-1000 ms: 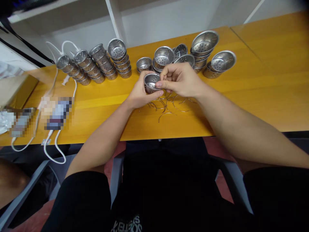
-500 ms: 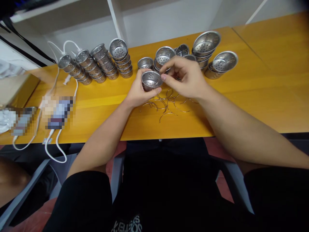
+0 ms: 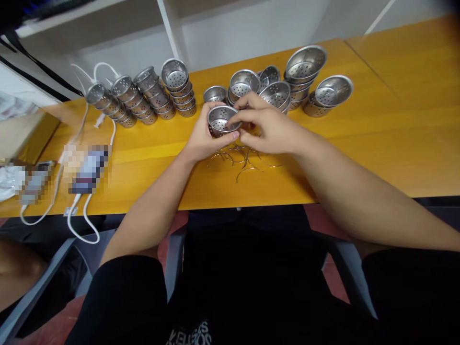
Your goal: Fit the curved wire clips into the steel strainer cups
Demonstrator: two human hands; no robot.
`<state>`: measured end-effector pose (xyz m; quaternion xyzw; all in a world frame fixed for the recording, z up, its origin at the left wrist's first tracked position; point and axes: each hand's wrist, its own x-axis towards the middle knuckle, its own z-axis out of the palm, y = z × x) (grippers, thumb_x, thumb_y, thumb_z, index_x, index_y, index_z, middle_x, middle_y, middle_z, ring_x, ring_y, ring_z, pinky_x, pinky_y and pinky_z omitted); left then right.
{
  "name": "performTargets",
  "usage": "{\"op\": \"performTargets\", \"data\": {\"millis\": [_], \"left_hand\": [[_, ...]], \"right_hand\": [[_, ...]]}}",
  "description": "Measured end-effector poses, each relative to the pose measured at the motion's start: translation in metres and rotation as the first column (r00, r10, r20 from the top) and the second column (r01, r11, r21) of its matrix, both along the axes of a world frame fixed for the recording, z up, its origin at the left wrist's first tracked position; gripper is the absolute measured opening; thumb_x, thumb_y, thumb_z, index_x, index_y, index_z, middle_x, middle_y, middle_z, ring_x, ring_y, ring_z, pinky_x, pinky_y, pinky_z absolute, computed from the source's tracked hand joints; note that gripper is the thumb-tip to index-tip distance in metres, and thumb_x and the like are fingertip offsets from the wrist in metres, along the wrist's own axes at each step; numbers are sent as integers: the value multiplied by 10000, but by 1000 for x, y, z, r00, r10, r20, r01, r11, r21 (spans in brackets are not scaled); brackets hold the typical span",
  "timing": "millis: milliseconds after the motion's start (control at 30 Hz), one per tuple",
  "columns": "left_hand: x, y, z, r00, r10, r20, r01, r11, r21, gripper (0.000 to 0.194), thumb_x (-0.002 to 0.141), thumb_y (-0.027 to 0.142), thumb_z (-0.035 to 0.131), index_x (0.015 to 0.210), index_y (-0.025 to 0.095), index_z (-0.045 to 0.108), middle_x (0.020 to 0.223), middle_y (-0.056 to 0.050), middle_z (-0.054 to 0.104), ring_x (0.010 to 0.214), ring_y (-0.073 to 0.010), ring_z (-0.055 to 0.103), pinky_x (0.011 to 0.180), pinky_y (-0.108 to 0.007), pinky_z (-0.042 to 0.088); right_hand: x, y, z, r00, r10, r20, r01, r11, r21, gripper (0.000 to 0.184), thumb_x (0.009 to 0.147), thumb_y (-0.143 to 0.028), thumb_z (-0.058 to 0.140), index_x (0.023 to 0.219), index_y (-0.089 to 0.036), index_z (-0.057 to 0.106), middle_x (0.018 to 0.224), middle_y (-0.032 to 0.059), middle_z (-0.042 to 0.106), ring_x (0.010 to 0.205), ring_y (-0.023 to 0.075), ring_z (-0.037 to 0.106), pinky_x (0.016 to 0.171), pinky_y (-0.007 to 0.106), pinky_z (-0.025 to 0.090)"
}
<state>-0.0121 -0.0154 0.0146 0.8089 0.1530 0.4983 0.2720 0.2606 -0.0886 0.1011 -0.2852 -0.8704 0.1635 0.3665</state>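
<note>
My left hand [image 3: 201, 139] is wrapped round a small perforated metal cup [image 3: 220, 120], held just above the orange table [image 3: 143, 158] with its mouth facing me. My right hand [image 3: 266, 127] touches the cup's right rim with pinched fingertips; what they pinch is too small to make out. Under both hands lies a loose pile of thin wire hoops [image 3: 242, 160].
Rows of stacked perforated cups [image 3: 143, 98] stand at the back left. More cups and wider strainer bowls [image 3: 305, 64] cluster at the back right. White cables [image 3: 81, 211] and blurred small items lie at the left edge. A white shelf stands behind.
My right hand has dropped from above the cup to its right rim, and my left hand has turned the cup a little towards me.
</note>
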Motion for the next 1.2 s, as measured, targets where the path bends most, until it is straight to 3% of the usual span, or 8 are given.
{"op": "performTargets", "data": {"millis": [300, 433, 533, 600, 733, 833, 967, 1200], "left_hand": [[6, -16, 11, 993, 103, -64, -109, 990, -91, 921, 1106, 952, 808, 1747, 411, 429, 1645, -93, 668, 1564, -338, 808, 1273, -516, 737], [0, -15, 14, 971, 182, -155, -208, 963, -173, 893, 1117, 870, 856, 1757, 413, 432, 1714, -136, 673, 1416, -284, 856, 1083, -407, 790], [-5, -15, 16, 959, 225, -172, -257, 946, -196, 810, 1139, 797, 872, 1725, 391, 488, 1716, -156, 698, 1318, -259, 871, 1002, -383, 797], [-6, -17, 18, 950, 242, -198, -282, 937, -208, 769, 1155, 769, 868, 1719, 388, 510, 1728, -157, 696, 1324, -266, 870, 1003, -392, 797], [-5, -21, 20, 941, 246, -233, -297, 930, -216, 779, 1154, 835, 821, 1727, 400, 521, 1756, -153, 685, 1356, -289, 865, 1025, -419, 790], [-5, -21, 22, 941, 237, -241, -295, 924, -245, 811, 1137, 898, 792, 1725, 403, 534, 1776, -156, 675, 1357, -292, 859, 1025, -424, 780], [-4, -20, 23, 950, 231, -210, -282, 923, -261, 811, 1112, 883, 840, 1683, 383, 554, 1741, -164, 698, 1311, -275, 857, 990, -406, 778], [-4, -13, 15, 957, 232, -176, -268, 939, -218, 761, 1127, 834, 855, 1665, 392, 549, 1685, -152, 718, 1262, -260, 866, 930, -386, 769]], "right_hand": [[11, -4, 18, 996, -36, -79, 37, 999, 18, 230, 1228, -500, 756, 1347, -343, 875, 1473, 136, 768, 1112, 353, 753, 979, 565, 695], [29, 12, 21, 940, -226, -254, 267, 953, 140, 341, 1219, -647, 786, 1317, -344, 908, 1417, 175, 785, 983, 337, 728, 915, 566, 683], [47, 25, 23, 865, -423, -270, 476, 862, 173, 260, 1194, -547, 784, 1309, -351, 909, 1399, 183, 807, 1070, 346, 770, 883, 523, 673], [58, 28, 27, 844, -477, -247, 526, 825, 206, 184, 1138, -437, 798, 1258, -343, 902, 1369, 190, 822, 1124, 361, 770, 852, 507, 650], [70, 26, 38, 860, -479, -177, 507, 842, 185, 67, 1074, -332, 769, 1105, -342, 827, 1081, 152, 748, 1184, 388, 776, 848, 505, 620], [73, 24, 42, 873, -469, -134, 487, 859, 160, 71, 999, -314, 774, 983, -363, 726, 943, 96, 660, 1059, 370, 752, 885, 512, 619], [77, 27, 43, 899, -422, -119, 435, 890, 136, 99, 870, -310, 766, 908, -356, 688, 932, 73, 652, 820, 304, 657, 826, 499, 584], [85, 32, 38, 905, -421, -58, 425, 900, 95, 125, 794, -345, 784, 898, -348, 713, 1047, 110, 770, 885, 323, 696, 897, 509, 608]]}}
